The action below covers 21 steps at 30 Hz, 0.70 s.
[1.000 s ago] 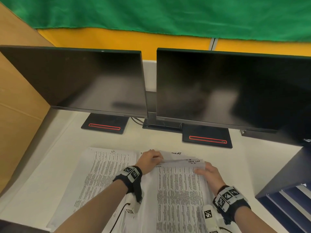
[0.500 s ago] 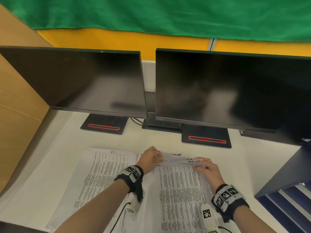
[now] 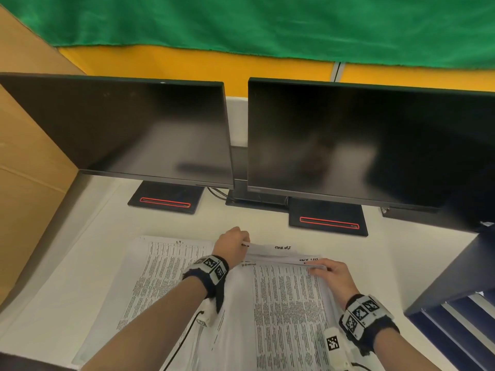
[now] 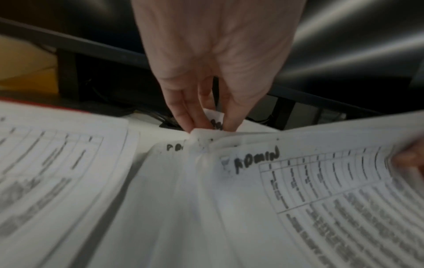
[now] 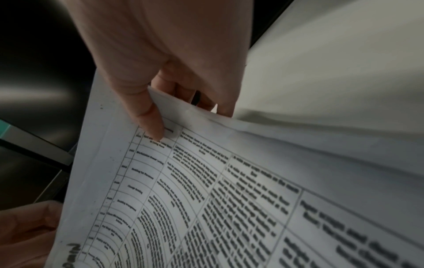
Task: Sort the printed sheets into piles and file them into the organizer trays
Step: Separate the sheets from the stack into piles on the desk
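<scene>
A stack of printed sheets (image 3: 289, 311) lies on the white desk in front of me, its top page a table of text with "ADMIN" (image 4: 257, 159) handwritten at the corner. My left hand (image 3: 235, 243) pinches the far left corners of several sheets (image 4: 206, 134) and lifts them. My right hand (image 3: 330, 271) grips the far right corner of the same sheets (image 5: 183, 116), thumb on top and fingers underneath. A second pile of printed sheets (image 3: 160, 279) lies flat to the left. The dark blue organizer trays (image 3: 460, 325) stand at the right edge.
Two dark monitors (image 3: 128, 129) (image 3: 375, 145) on black stands with red stripes (image 3: 166, 202) stand behind the papers. A brown cardboard panel (image 3: 29, 183) walls the left side. Bare white desk (image 3: 101, 226) shows between the stands and the sheets.
Both hands have raised the far edge of the right stack's upper sheets slightly higher and further from me; my left hand moved up along the corner.
</scene>
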Tool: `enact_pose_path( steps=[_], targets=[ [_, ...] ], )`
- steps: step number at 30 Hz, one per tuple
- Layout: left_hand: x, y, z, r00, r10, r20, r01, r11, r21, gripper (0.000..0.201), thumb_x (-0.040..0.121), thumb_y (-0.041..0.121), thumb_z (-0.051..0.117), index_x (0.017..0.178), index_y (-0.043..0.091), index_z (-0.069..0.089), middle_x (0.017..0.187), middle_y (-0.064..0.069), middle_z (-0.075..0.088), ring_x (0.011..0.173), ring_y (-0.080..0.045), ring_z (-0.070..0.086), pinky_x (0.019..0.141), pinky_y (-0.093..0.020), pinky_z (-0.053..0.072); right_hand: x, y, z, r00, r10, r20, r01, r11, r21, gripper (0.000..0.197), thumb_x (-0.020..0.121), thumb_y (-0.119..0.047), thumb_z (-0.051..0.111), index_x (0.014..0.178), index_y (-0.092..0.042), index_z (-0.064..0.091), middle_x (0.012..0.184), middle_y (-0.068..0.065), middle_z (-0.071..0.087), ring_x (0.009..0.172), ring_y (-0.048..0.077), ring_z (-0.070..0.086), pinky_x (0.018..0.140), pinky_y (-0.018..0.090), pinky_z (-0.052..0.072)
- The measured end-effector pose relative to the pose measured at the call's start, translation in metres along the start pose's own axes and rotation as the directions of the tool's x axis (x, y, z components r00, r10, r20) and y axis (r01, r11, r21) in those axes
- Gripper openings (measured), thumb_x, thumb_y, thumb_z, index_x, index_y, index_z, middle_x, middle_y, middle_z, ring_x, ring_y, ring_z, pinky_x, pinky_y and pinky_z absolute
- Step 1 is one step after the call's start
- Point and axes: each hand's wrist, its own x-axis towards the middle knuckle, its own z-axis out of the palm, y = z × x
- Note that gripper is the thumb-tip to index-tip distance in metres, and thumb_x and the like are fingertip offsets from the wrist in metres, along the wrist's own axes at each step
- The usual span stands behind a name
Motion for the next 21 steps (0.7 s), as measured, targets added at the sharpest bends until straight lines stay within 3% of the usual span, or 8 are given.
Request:
enact_pose_path(
  steps=[3, 5, 7, 9, 11, 14, 18, 21],
  targets=[
    [-0.001, -0.002, -0.005, 0.989, 0.133, -0.060, -0.115, 0.964, 0.239, 0.017, 0.093, 0.024, 0.048, 0.097, 0.018, 0.063, 0.101, 0.000, 0.061, 0.098, -0.022, 0.050, 0.084, -0.033, 0.037, -0.002, -0.004, 0.000, 1.000, -0.008, -0.003, 0.008, 1.000, -0.008, 0.029, 0.076, 0.008, 0.067, 0.073, -0.018, 0.079, 0.080, 0.002, 0.076, 0.089, 0.021, 0.066, 0.092, 0.030, 0.046],
    [-0.001, 0.000, -0.011, 0.976, 0.180, -0.124, -0.146, 0.959, 0.242, 0.017, 0.094, 0.028, 0.046, 0.099, 0.021, 0.061, 0.103, 0.001, 0.059, 0.102, -0.021, 0.046, 0.088, -0.035, 0.033, -0.002, -0.006, -0.002, 1.000, -0.010, -0.006, 0.010, 1.000, -0.002, 0.028, 0.075, 0.009, 0.066, 0.071, -0.016, 0.078, 0.077, 0.001, 0.076, 0.088, 0.022, 0.066, 0.090, 0.030, 0.046],
    [-0.001, 0.009, -0.027, 0.973, 0.117, -0.199, -0.115, 0.993, 0.023, 0.014, 0.095, 0.028, 0.046, 0.097, 0.019, 0.057, 0.102, 0.000, 0.059, 0.097, -0.020, 0.052, 0.087, -0.034, 0.042, -0.001, -0.005, -0.005, 1.000, -0.010, -0.008, 0.010, 1.000, -0.003, 0.028, 0.076, 0.009, 0.065, 0.069, -0.015, 0.078, 0.078, 0.001, 0.076, 0.090, 0.022, 0.065, 0.090, 0.030, 0.044],
    [-0.001, 0.019, -0.049, 0.978, 0.044, -0.205, -0.083, 0.979, -0.186, 0.012, 0.096, 0.029, 0.045, 0.096, 0.019, 0.052, 0.091, 0.000, 0.063, 0.082, -0.017, 0.059, 0.077, -0.036, 0.054, 0.000, -0.006, -0.007, 1.000, -0.001, -0.014, 0.001, 1.000, 0.002, 0.028, 0.076, 0.010, 0.064, 0.069, -0.014, 0.078, 0.081, 0.006, 0.075, 0.088, 0.022, 0.064, 0.087, 0.027, 0.045],
    [0.001, 0.024, -0.076, 0.957, 0.060, -0.284, -0.134, 0.960, -0.247, 0.011, 0.096, 0.028, 0.047, 0.097, 0.018, 0.052, 0.085, 0.001, 0.065, 0.074, -0.017, 0.062, 0.073, -0.038, 0.054, -0.001, -0.007, -0.007, 1.000, 0.006, -0.014, -0.006, 1.000, 0.002, 0.026, 0.076, 0.011, 0.063, 0.071, -0.010, 0.077, 0.084, 0.013, 0.073, 0.085, 0.021, 0.063, 0.083, 0.024, 0.044],
    [0.007, 0.020, -0.119, 0.850, 0.045, -0.525, -0.240, 0.920, -0.309, 0.009, 0.093, 0.024, 0.053, 0.094, 0.017, 0.059, 0.084, 0.003, 0.065, 0.075, -0.013, 0.061, 0.073, -0.034, 0.052, 0.000, -0.007, -0.005, 1.000, 0.024, -0.020, -0.024, 1.000, 0.013, 0.020, 0.077, 0.010, 0.064, 0.075, -0.006, 0.074, 0.080, 0.010, 0.071, 0.082, 0.021, 0.063, 0.083, 0.030, 0.047],
    [0.019, 0.003, -0.170, 0.686, -0.188, -0.702, -0.269, 0.832, -0.485, 0.007, 0.091, 0.022, 0.054, 0.088, 0.016, 0.056, 0.083, 0.008, 0.057, 0.079, -0.011, 0.055, 0.078, -0.033, 0.047, 0.003, -0.003, -0.004, 0.995, 0.094, -0.021, -0.093, 0.995, 0.041, 0.016, 0.081, 0.003, 0.065, 0.089, -0.008, 0.073, 0.094, 0.017, 0.074, 0.091, 0.033, 0.068, 0.087, 0.045, 0.053],
    [0.025, -0.018, -0.190, 0.667, -0.320, -0.673, -0.237, 0.765, -0.599, 0.004, 0.091, 0.022, 0.052, 0.091, 0.018, 0.052, 0.085, 0.005, 0.056, 0.085, -0.016, 0.056, 0.084, -0.039, 0.048, 0.006, -0.003, -0.004, 0.993, 0.117, -0.030, -0.116, 0.993, 0.020, 0.017, 0.084, 0.000, 0.062, 0.094, -0.010, 0.071, 0.097, 0.017, 0.073, 0.092, 0.032, 0.069, 0.088, 0.047, 0.054]
  ],
)
